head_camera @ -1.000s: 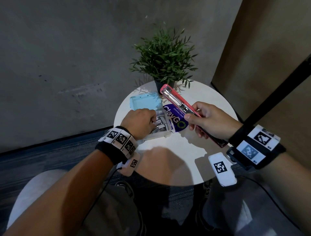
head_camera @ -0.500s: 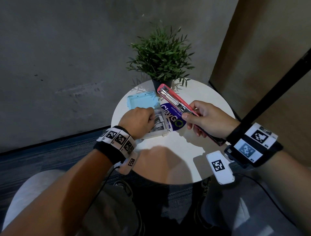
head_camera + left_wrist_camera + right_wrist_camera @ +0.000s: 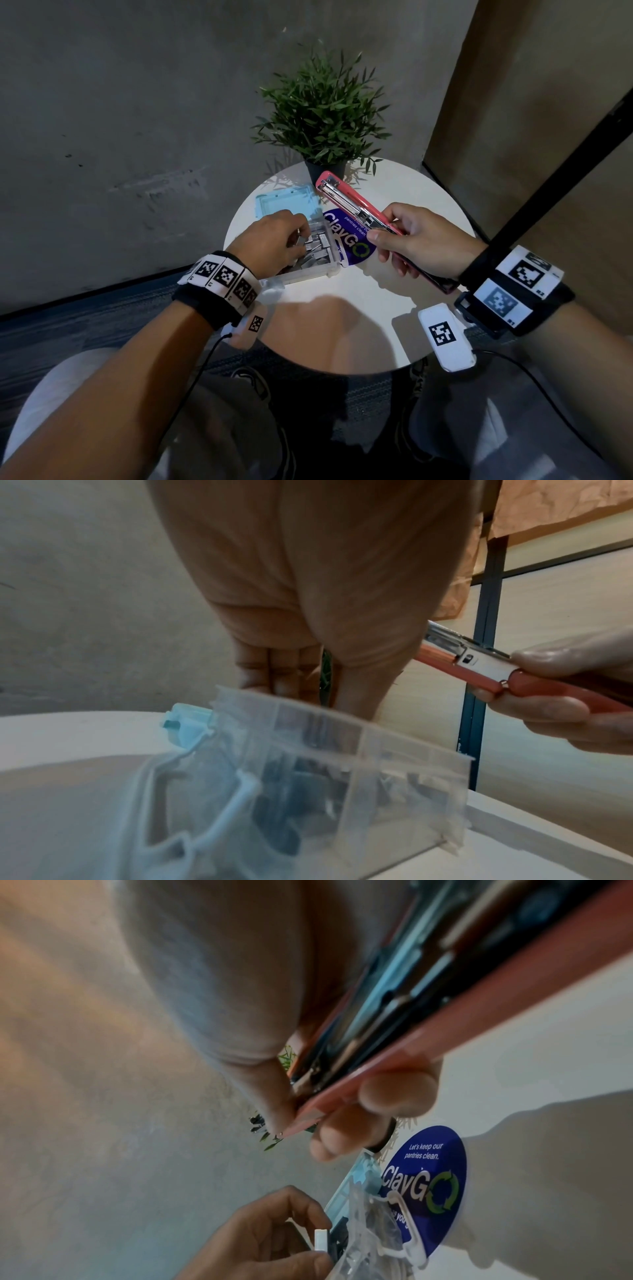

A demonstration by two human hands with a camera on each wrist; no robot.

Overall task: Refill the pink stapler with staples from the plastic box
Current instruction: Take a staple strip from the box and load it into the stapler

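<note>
left hand [image 3: 274, 241] pinches a staple strip [image 3: 321, 1241] over the plastic box [image 3: 310, 265]; right hand [image 3: 419, 245] grips pink stapler [image 3: 352, 205]

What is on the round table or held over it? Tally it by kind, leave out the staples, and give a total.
Stapler, pink, opened, gripped in the right hand: 1
Plastic box, clear, with light blue lid open: 1
Potted plant: 1
Round blue sticker: 1
Total: 4
The left hand pinches a staple strip at the box.

Plastic box [image 3: 308, 255] left of stapler [image 3: 352, 205]
</note>
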